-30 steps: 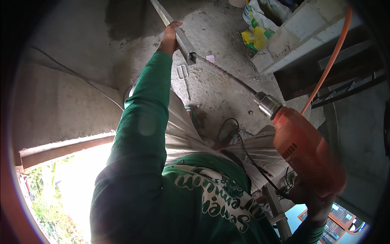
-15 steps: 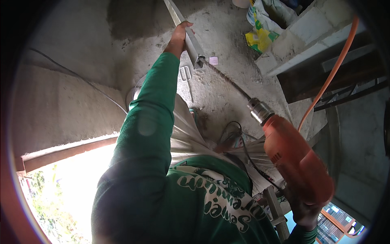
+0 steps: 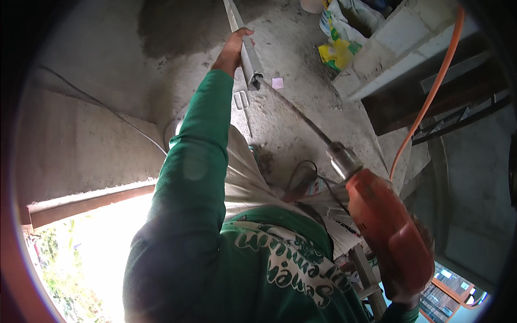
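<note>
My left hand (image 3: 235, 47) is closed around a long pale square tube (image 3: 249, 60), which points away from me at the top. Its open near end looks ragged and has greyish material inside. The tip of a long drill bit (image 3: 301, 117) meets that end; the bit looks smeared, as if turning. The bit sits in the metal chuck (image 3: 343, 160) of an orange-red power drill (image 3: 389, 229). At the lower right, my right hand (image 3: 406, 295) grips the drill's handle, with most of its fingers hidden behind the drill body.
A pale tool with a looped handle (image 3: 242, 100) and a small pink paper (image 3: 277, 83) lie on the concrete floor. White and yellow sacks (image 3: 340, 51) stand by a block wall (image 3: 390, 56). An orange hose (image 3: 431, 102) hangs at right; a black cord loops near my feet.
The drill has shifted slightly left, and the tube's near end sits a little further left. The bit's spiral, distinct before, is now blurred.
</note>
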Tool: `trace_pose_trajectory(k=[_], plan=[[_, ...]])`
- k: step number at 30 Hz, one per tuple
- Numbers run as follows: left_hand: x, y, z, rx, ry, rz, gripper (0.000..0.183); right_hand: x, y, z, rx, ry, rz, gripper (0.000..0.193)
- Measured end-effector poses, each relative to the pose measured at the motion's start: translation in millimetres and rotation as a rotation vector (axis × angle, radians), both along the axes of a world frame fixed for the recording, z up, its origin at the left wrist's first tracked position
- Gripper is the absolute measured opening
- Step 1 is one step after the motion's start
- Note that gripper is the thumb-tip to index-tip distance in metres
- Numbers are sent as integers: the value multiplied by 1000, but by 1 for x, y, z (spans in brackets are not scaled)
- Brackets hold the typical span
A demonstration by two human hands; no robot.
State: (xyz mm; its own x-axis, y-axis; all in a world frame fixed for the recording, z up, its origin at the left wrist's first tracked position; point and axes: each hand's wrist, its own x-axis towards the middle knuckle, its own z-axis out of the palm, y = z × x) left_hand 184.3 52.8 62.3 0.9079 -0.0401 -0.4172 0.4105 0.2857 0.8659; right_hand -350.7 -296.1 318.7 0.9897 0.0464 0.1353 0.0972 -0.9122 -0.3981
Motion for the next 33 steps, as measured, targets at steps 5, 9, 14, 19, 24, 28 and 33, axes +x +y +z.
trace_pose_trajectory(k=[5,9,14,19,24,28,33], plan=[[-5,-1,13,-141,-24,105,27,-21,-10,-2,82,-18,-79,59],[-4,-4,10,-138,-36,89,34,-26,-8,-8,161,-56,-106,62],[0,2,7,-155,-38,105,42,-31,25,-25,77,-28,-84,75],[-3,-1,11,24,4,77,40,-34,36,-38,74,-68,-38,79],[-2,-2,12,-108,-51,62,34,-39,41,-47,95,-64,0,84],[3,5,17,-50,-14,93,29,-39,43,-53,210,-25,191,91],[-3,6,18,-71,-9,106,26,-36,40,-62,286,30,299,91]])
